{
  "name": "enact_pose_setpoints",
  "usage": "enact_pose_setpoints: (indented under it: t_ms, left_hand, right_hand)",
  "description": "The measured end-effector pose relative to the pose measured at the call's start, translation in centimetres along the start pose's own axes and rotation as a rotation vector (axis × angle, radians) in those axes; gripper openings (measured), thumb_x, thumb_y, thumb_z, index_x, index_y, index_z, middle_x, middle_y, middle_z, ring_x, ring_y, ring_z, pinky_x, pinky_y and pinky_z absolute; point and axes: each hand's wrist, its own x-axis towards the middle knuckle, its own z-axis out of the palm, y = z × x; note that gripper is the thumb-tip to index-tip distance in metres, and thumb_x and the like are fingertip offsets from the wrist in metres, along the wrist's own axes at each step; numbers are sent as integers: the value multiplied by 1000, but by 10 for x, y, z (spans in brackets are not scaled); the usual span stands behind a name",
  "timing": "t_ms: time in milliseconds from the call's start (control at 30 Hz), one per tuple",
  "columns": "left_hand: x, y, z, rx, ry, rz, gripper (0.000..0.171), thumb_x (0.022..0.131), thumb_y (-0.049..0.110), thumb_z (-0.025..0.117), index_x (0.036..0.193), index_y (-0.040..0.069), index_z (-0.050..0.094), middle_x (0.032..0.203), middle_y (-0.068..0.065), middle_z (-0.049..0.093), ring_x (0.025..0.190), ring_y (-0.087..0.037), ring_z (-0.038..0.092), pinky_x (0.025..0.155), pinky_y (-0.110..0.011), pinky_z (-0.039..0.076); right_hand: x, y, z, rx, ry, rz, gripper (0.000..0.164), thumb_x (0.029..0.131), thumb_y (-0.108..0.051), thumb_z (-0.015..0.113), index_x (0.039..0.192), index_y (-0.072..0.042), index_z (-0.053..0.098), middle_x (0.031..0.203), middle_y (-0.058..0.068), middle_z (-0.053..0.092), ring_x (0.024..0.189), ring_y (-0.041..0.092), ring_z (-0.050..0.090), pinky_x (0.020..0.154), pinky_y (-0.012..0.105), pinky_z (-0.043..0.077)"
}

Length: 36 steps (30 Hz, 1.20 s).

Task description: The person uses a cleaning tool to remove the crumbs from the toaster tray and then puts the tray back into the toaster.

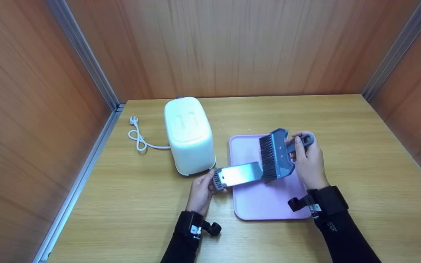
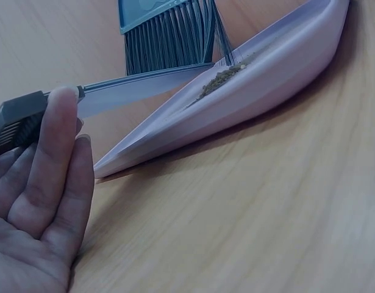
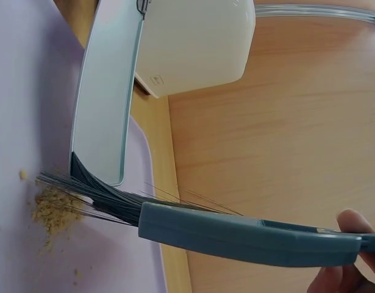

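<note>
My left hand (image 1: 200, 193) pinches the dark slotted end of a flat metal crumb tray (image 1: 239, 175), holding it tilted over a purple tray (image 1: 261, 206). A blue-grey hand brush (image 1: 281, 153) with dark bristles is in my right hand (image 1: 310, 160), gripped by its looped handle. Its bristles bend against the far end of the crumb tray in the right wrist view. Below them, a small heap of yellow-brown crumbs (image 3: 56, 210) lies on the purple tray. Those same crumbs (image 2: 221, 82) appear under the bristles in the left wrist view.
A white toaster (image 1: 190, 142) stands behind my left hand, its white cord and plug (image 1: 137, 135) lying to its left. A few specks dot the table (image 1: 360, 153) behind the purple tray. Wood panels (image 1: 232, 47) rise at the back and both sides.
</note>
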Motion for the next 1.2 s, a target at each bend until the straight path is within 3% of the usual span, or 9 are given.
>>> enact_pose_setpoints:
  t_ms: [467, 700, 833, 967, 1067, 1200]
  left_hand:
    - [0, -1, -1, 6, 8, 8, 40, 103, 27, 52, 121, -7, 62, 109, -20, 71, 85, -22, 72, 72, -36, 60]
    - [1, 0, -1, -12, 16, -4, 40, 103, 28, 52, 121, -7, 62, 108, -18, 72, 86, -21, 72, 71, -36, 60]
    - [0, 0, -1, -7, 14, -13, 41, 103, 28, 52, 122, -6, 62, 109, -18, 71, 88, -22, 72, 71, -35, 60]
    - [0, -1, -1, -6, 11, -16, 41, 103, 29, 52, 122, -6, 62, 109, -18, 71, 87, -22, 72, 72, -35, 59]
    - [0, -1, -1, -16, 8, -7, 41, 103, 28, 52, 122, -7, 61, 108, -19, 72, 86, -22, 72, 72, -36, 60]
    - [1, -2, -1, -30, 2, 3, 39, 104, 25, 51, 122, -8, 61, 107, -19, 72, 84, -22, 72, 70, -37, 60]
  right_hand:
    - [0, -2, -4, -18, 49, 36, 28, 107, -27, 36, 121, -7, 49, 109, 9, 66, 77, 24, 55, 64, 24, 52]
    - [4, -2, -11, 29, 142, 21, 26, 107, -25, 38, 120, -6, 49, 108, 10, 66, 73, 19, 58, 62, 23, 53]
    - [4, -1, -11, 152, 220, 55, 24, 106, -27, 40, 118, -7, 48, 108, 12, 65, 69, 17, 59, 61, 23, 53]
    - [0, 2, -4, 408, 247, 132, 21, 106, -25, 42, 116, -7, 45, 109, 17, 63, 65, 17, 60, 60, 24, 55]
    - [-5, 5, 3, 510, 209, 189, 23, 106, -25, 41, 116, -5, 42, 110, 18, 63, 67, 16, 62, 63, 25, 56]
    - [-11, 7, 18, 511, 130, 217, 28, 106, -29, 39, 116, -2, 41, 114, 18, 63, 73, 16, 64, 69, 27, 57]
